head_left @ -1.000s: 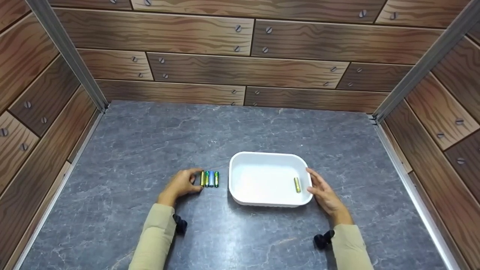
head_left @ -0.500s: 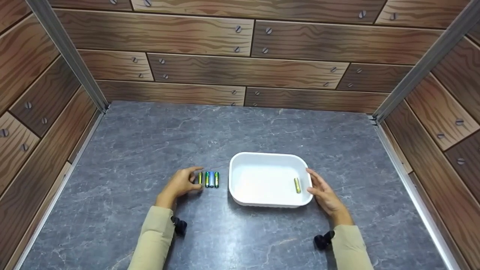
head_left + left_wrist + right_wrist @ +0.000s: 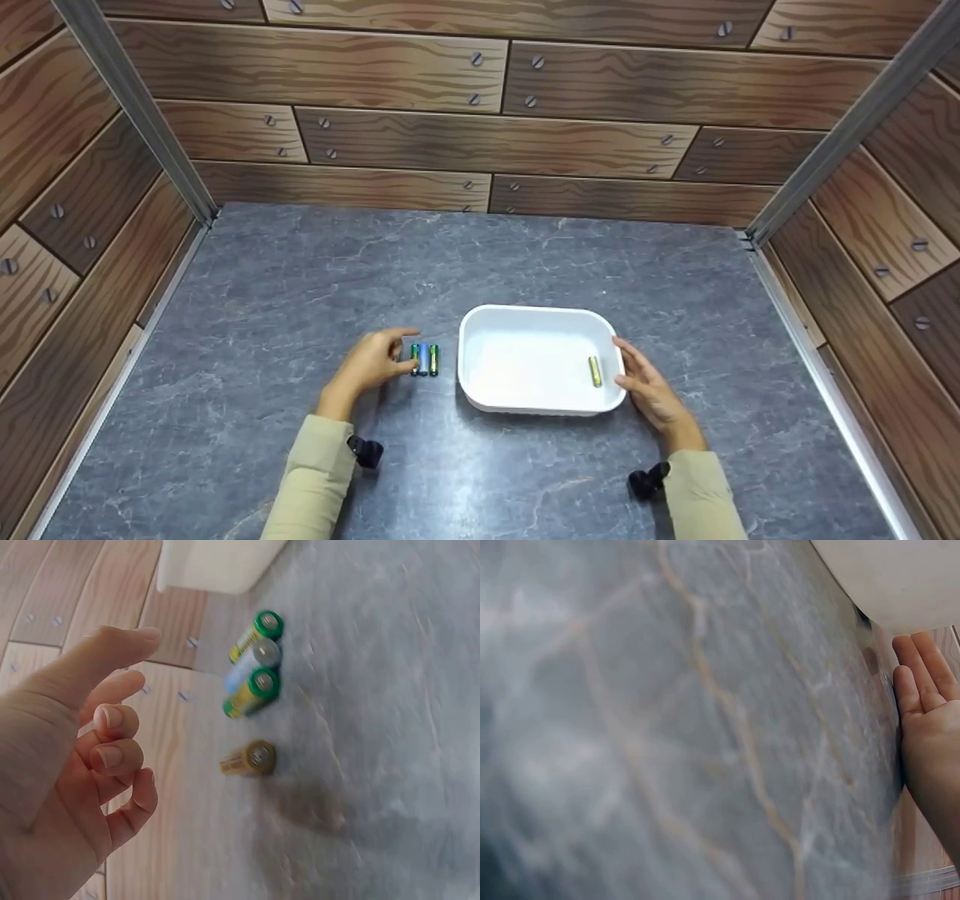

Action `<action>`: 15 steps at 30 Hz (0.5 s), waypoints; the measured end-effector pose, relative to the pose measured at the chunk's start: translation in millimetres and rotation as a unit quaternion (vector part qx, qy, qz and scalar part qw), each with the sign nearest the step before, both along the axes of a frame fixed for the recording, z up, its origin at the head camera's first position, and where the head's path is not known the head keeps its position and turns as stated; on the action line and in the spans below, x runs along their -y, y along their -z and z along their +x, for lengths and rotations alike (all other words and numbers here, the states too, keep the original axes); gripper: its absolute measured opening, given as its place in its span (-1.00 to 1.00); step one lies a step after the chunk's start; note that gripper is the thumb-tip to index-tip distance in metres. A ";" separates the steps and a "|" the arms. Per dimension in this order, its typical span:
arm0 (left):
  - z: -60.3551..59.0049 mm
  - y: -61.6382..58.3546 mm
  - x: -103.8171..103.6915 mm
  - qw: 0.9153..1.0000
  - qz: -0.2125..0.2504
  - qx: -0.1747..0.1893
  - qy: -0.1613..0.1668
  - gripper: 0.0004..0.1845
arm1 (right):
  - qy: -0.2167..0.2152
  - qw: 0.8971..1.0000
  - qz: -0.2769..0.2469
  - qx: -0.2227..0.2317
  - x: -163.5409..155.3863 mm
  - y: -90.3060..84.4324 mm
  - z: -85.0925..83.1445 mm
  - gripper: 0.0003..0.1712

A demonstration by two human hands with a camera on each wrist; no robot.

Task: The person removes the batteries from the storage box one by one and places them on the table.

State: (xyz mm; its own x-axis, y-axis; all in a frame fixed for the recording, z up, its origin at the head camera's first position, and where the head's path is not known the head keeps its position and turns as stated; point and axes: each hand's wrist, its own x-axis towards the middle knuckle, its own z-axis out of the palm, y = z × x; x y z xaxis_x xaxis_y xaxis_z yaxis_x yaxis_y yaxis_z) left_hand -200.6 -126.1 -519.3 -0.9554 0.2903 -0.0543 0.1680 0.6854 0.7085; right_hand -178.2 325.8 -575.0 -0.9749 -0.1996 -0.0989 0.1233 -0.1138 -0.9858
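A white tray (image 3: 480,330) stands on the grey table (image 3: 300,270), slightly toward the near edge and right of centre. The tray holds one gold battery (image 3: 595,370), which lies flat against its right wall, long axis pointing from the near edge to the far edge.

The right hand (image 3: 649,386) rests on the table just beside the tray's right wall. Its grip is open: the fingers are straight and close to or touching the wall, and they hold nothing.

Three batteries (image 3: 424,359) lie side by side on the table just left of the tray, apart from it: two with green ends and a blue-and-silver one between them. In the left wrist view a fourth, gold battery (image 3: 249,758) lies on the table just beside this row, on the side away from the tray.

The left hand (image 3: 371,364) is at the left end of the row. Its grip is loosely curled, the index finger extended, and it encloses nothing.
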 end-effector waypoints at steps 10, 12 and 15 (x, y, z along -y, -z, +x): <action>5.0 -9.2 -24.3 0.998 0.016 -0.055 0.035 -0.52 | -0.046 0.997 -0.027 -0.057 -4.0 6.7 -1.2 -0.25; 6.1 -8.6 -29.4 0.997 0.017 -0.058 0.045 -0.52 | -0.045 0.997 -0.025 -0.054 -4.1 6.5 -1.2 -0.24; 8.5 -7.9 -37.2 0.997 0.017 -0.055 0.059 -0.53 | -0.048 0.997 -0.026 -0.054 -4.6 6.4 -1.2 -0.24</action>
